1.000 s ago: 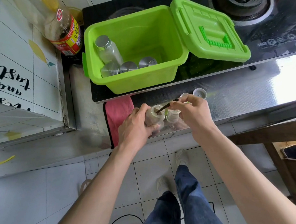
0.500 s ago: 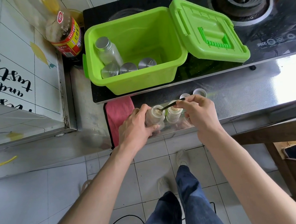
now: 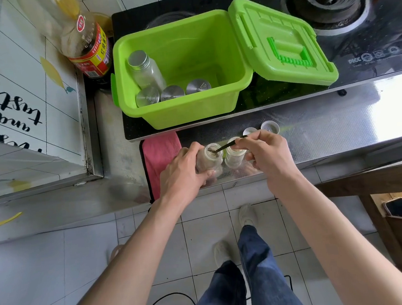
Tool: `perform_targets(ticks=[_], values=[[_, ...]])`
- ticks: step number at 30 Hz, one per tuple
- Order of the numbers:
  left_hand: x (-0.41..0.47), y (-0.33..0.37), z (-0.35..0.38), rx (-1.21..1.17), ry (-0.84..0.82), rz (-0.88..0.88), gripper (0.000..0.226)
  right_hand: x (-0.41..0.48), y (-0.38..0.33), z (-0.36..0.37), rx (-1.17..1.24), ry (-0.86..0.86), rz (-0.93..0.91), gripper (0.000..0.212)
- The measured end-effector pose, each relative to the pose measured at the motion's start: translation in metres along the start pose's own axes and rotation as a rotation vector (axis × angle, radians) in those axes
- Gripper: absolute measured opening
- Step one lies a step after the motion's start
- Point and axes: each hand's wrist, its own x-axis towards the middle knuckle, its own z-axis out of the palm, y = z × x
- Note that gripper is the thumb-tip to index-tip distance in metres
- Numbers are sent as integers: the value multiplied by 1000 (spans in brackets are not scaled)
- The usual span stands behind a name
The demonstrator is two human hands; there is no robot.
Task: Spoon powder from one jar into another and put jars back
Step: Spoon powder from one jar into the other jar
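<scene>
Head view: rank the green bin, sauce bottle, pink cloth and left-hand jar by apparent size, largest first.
Largest: green bin.
Next, unranked: sauce bottle and pink cloth. They look alike, and the left hand hides part of the cloth.
Smallest: left-hand jar.

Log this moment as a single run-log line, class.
left hand: holds left jar | right hand: pinches spoon, tip in left jar's mouth | right jar: open, alongside | lids: off, on counter

I have the left jar (image 3: 208, 161) and right jar (image 3: 234, 157) standing open, side by side, both clear, with pale powder (image 3: 236, 151) inside. The thin dark spoon (image 3: 229, 144) slants over the right jar's mouth, its tip in the left jar. Two white caps (image 3: 269, 127) lie just behind.
</scene>
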Motion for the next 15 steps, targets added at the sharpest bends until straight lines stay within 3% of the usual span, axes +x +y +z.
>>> perform_targets(ticks=[5,15], values=[[0,1,0,-3,0,6,50,3,3,-1,34,26,13,10],[0,2,0,4,-5,1,51,4,6,-2,70,41,31,9]])
